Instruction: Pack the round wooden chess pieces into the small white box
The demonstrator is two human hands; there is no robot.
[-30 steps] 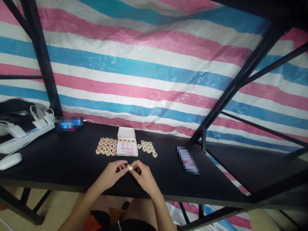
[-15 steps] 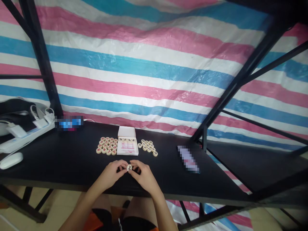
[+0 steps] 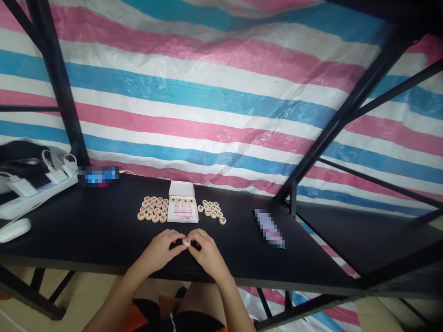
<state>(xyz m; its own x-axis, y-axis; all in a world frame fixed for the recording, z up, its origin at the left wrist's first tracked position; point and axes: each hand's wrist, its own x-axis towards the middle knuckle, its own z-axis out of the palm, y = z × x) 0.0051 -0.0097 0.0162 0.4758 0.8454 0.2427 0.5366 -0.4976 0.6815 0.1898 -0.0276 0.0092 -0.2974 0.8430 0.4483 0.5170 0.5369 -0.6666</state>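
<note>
Between my fingertips, close to the table's front edge, is a round xiangqi piece [image 3: 186, 242], tilted so that its marking no longer reads. My left hand [image 3: 165, 247] pinches it from the left, and my right hand [image 3: 204, 249], wearing a ring, pinches it from the right. Just beyond the hands lies an open white box [image 3: 182, 219] with several black-marked pieces in a row along its back. Red-marked pieces [image 3: 152, 209] stand in rows against its left side. Black-marked pieces [image 3: 211, 209] are loosely grouped to its right, one lying a little apart.
A blurred-out flat object [image 3: 270, 228] lies to the right on the black table [image 3: 104, 230]. At the left are a white power strip [image 3: 41, 196] with chargers, a white mouse-like object [image 3: 15, 230] and a pixelated device [image 3: 98, 176]. Striped sheeting and black metal posts stand behind.
The piece in my fingers has been turned, so its black marking no longer faces me. Both hands stay in nearly the same place.
</note>
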